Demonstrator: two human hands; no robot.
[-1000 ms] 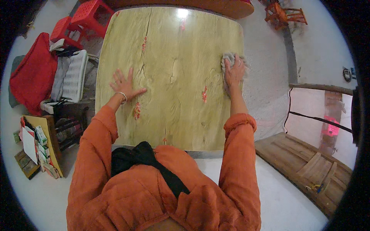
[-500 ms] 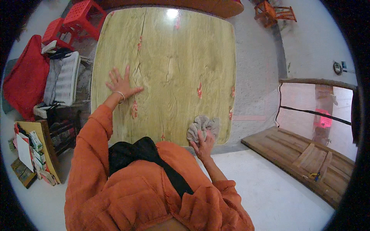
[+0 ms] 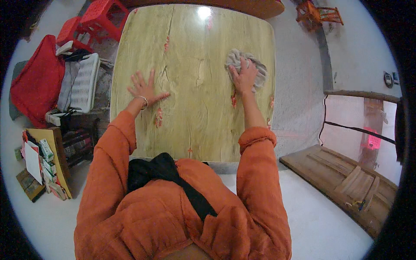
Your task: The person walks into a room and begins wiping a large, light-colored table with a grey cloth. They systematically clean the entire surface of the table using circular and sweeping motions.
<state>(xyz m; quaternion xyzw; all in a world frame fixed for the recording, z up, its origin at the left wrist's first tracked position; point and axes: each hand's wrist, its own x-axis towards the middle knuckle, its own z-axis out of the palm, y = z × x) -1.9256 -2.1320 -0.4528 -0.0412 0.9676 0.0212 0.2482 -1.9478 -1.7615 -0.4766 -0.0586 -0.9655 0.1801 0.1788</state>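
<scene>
A wood-patterned table (image 3: pixel 195 125) with small red flower prints lies in front of me. My left hand (image 3: pixel 146 92), with a bracelet at its wrist, rests flat on the left half of the tabletop. Its fingers are spread and nothing is in them. On the right side, toward the far part, my right hand (image 3: pixel 245 77) presses down on a crumpled grey cloth (image 3: pixel 260 78) and grips it against the surface. Folds of the cloth stick out around the fingers, which partly hide it.
Red plastic stools (image 3: pixel 102 17) stand at the far left. Nearer are a white slatted chair (image 3: pixel 85 82) and a red cloth (image 3: pixel 39 82). A box of papers and packets (image 3: pixel 47 164) is at lower left. A wooden door (image 3: pixel 342 177) lies right; a small wooden stool (image 3: pixel 318 15) stands far right.
My right hand has pushed the grey cloth from the table's near right edge toward its far right part. My left hand stays flat on the table. The view has shifted slightly.
</scene>
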